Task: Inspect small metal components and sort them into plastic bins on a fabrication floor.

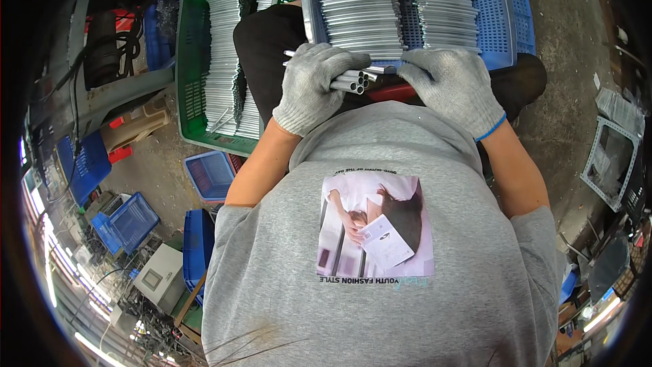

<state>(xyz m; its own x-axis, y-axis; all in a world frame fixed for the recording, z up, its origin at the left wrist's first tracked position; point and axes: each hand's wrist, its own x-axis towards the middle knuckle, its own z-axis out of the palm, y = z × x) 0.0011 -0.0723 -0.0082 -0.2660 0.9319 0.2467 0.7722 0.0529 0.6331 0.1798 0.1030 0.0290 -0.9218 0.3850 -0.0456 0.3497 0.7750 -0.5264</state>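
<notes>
My left hand (314, 81), in a grey knit glove, is closed around a small bundle of silver metal tubes (350, 81). Their round hollow ends stick out toward the right, and thin tips show past the glove's left side. Gloved the same way, with a blue cuff edge, my right hand (456, 81) is at the near edge of a blue crate (499, 0). Its fingers point left, with a gap between thumb and forefinger, and no tube shows in it. Two stacks of similar tubes (356, 7) lie in that crate, just beyond my hands.
Left of my leg stands a green crate (193, 27) with more stacked tubes. A small blue bin (207, 173) sits on the floor nearby. Farther left are machinery and blue trays (132, 221). A pale perforated metal frame (608, 163) lies on the right.
</notes>
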